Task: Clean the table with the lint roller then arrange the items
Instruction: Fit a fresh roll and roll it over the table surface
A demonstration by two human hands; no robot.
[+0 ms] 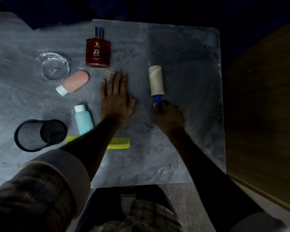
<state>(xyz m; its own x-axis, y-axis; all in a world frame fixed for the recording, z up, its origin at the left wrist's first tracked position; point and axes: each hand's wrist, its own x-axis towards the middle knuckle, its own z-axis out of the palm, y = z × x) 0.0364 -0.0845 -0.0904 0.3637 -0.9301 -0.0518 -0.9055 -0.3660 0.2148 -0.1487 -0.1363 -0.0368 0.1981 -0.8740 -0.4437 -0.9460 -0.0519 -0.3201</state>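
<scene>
My right hand (pixel 169 114) grips the blue handle of the lint roller (pixel 156 80), whose white roll lies on the grey table (pixel 182 148), pointing away from me. My left hand (pixel 116 96) rests flat on the table with fingers spread, to the left of the roller. A red perfume bottle (pixel 98 51) lies just beyond its fingertips. A pink tube (pixel 73 82), a teal bottle (pixel 83 119) and a yellow-green comb (pixel 119 143), partly hidden under my left forearm, lie to the left.
A clear glass ashtray (pixel 54 66) sits at the left. A black mesh cup (pixel 40 134) lies on its side near the front left. A wooden surface (pixel 261 114) borders the table's right edge. Dark fabric lies beyond the far edge.
</scene>
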